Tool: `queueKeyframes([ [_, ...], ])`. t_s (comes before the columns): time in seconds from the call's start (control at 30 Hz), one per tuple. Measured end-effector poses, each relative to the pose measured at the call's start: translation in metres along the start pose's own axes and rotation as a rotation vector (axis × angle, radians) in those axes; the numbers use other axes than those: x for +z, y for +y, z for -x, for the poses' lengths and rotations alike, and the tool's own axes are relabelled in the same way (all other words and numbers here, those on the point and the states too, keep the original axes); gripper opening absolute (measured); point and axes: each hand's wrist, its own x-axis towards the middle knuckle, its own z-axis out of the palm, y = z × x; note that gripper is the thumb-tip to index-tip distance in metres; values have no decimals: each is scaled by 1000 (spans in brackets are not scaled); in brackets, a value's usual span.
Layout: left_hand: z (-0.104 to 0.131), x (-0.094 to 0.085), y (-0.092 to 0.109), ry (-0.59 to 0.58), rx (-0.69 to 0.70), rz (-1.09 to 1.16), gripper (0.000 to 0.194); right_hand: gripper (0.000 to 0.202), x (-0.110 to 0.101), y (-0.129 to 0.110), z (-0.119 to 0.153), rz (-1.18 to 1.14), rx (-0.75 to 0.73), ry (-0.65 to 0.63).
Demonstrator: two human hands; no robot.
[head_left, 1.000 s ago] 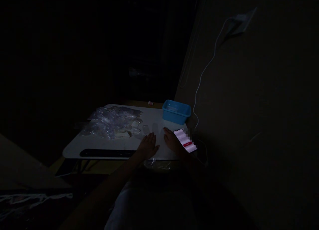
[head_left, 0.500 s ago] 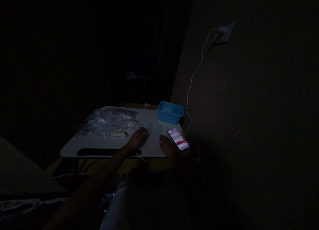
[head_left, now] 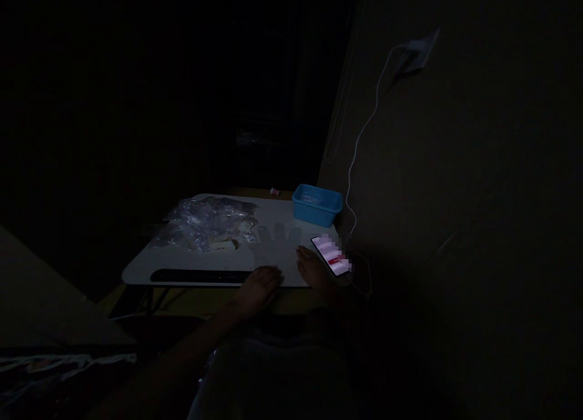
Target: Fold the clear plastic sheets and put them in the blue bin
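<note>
The scene is very dark. My left hand (head_left: 260, 287) is palm down at the front edge of the white folding table (head_left: 182, 261), fingers stretched to the right, nothing visible in them. To its right, my right hand (head_left: 312, 268) lies on the tabletop just left of the lit phone (head_left: 331, 256), with its fingers extended and nothing seen in them. Beyond the hands are faint grey flat shapes (head_left: 280, 232), too dim to name. A heap of clear plastic packets (head_left: 207, 220) covers the table's left side, with a pale piece (head_left: 223, 244) at its near edge.
A blue plastic basket (head_left: 316, 213) stands at the table's back right corner. Behind the table is a small white-and-red item (head_left: 274, 192). A white cable (head_left: 357, 147) runs down the right wall from a socket (head_left: 416, 51). A black slot (head_left: 195, 276) lines the table's front edge.
My left hand has drawn back from mid-table to the front edge. My right hand stays beside the phone. The view has shifted slightly.
</note>
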Motion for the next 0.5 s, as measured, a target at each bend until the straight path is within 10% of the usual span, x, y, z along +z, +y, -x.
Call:
queueKeyframes([
  [0.5,24,-20,-29,26,-123,-111,26,43,0,0,0,-8,12,19],
])
